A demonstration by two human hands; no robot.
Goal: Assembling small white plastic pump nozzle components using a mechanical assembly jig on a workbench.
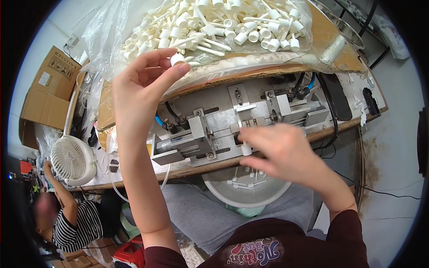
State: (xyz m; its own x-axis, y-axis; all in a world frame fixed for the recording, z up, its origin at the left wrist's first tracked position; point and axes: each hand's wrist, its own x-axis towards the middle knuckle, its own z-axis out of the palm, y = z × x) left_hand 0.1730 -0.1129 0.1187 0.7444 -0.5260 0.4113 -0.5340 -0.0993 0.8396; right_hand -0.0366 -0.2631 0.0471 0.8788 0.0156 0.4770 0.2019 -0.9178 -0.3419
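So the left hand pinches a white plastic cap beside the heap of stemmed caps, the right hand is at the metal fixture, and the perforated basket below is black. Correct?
Not quite: the head view shows the perforated basket is white, not black. The left hand does pinch a white plastic cap beside the heap of stemmed caps, with the right hand at the metal fixture.

Pale wall (57,22) w/ socket (71,41) seen upper L; grey floor (393,156) at R marked by brownish stain (372,165); dark-framed rack (369,18) placed top R, beyond wood-edged bench (351,123); big cardboard box (49,91) stood at far L, white fan (71,160) set nearer, by bench's L end; bench area brightly lit
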